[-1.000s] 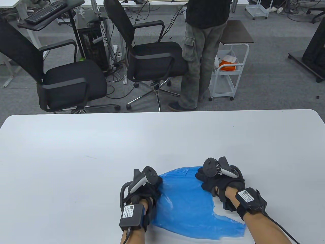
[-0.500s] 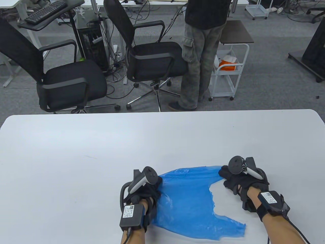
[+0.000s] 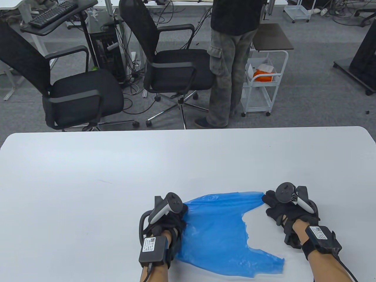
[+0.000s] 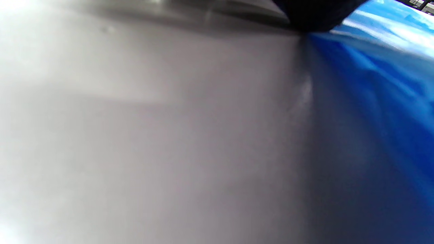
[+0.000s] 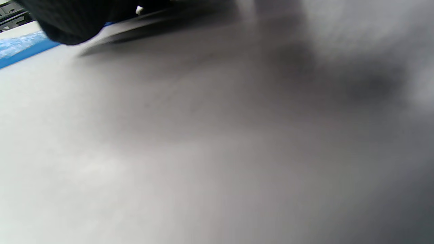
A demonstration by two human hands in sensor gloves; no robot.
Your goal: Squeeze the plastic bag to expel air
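A thin blue plastic bag lies flat on the white table near its front edge, with two handle strips running to the right. My left hand rests on the bag's left edge and presses it down; the bag also shows blue in the left wrist view. My right hand lies on the tip of the far handle strip, stretched out to the right. The near strip lies loose. A sliver of the bag shows in the right wrist view. Both hands' fingers are hidden under the trackers.
Beyond the table's far edge stand two black office chairs, a person in grey trousers and a white wheeled cart. The wrist views show mostly blurred table surface.
My right hand has slid to the right across the bag, drawing the far handle strip out straight. My left hand has stayed in place on the bag's left edge.
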